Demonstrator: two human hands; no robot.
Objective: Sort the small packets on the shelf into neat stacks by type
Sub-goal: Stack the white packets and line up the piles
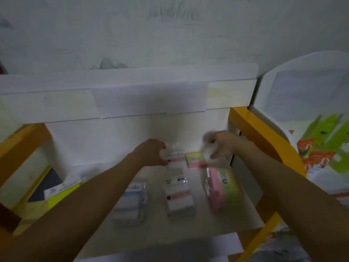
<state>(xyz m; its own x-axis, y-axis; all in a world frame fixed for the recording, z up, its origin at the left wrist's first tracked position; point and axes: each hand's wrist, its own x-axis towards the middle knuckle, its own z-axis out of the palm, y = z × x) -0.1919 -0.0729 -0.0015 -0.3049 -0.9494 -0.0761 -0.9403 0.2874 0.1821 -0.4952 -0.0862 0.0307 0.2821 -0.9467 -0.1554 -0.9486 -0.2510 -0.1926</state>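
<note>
Head cam, frame soft w/ motion blur. Both forearms reach over the white shelf [98,148] toward its back wall.

L hand [151,154]: fingers curled round the left end of a white/pink-band packet [176,157] at the rear, thumb above, fingers below.

R hand [222,146]: fingers bent around a pale, blurred object [207,148], prob. a clear-wrapped packet; type cannot be told. It sits just above the pink/green box [195,160], which stands beside the white/pink-band packet at the rear.

Front row, L to R, apart from each other:
- blue/white stack [132,199]
- white/pink-band stack [179,195]
- pink/green stack [222,190], near right edge.

Orange frame [251,127] either side of shelf. Yellow-green box [62,191] lower left, outside the shelf. Printed panel [321,148] at right.
</note>
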